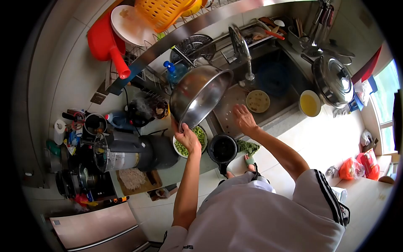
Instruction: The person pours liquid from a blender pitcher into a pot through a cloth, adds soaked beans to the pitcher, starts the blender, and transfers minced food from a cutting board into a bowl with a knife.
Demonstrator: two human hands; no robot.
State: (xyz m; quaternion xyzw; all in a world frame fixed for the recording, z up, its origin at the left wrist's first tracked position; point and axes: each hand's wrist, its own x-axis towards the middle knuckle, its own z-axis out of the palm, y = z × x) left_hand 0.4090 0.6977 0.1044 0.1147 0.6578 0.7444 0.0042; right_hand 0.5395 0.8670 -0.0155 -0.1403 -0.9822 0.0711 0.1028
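At nine o'clock, a dark, rounded appliance [157,152] crowds the counter [168,175]. Near centre, the left hand [187,137], thumb and fingers closed on its rim, holds a tilted, shiny steel bowl [200,94] towards twelve; hand and wrist partly hide green pieces [181,148]. The right hand [247,121], loosely open, reaches over the metal sink [228,101] at three; whether its fingertips touch anything I cannot tell. A domed, glossy lid [333,80] sits at two.
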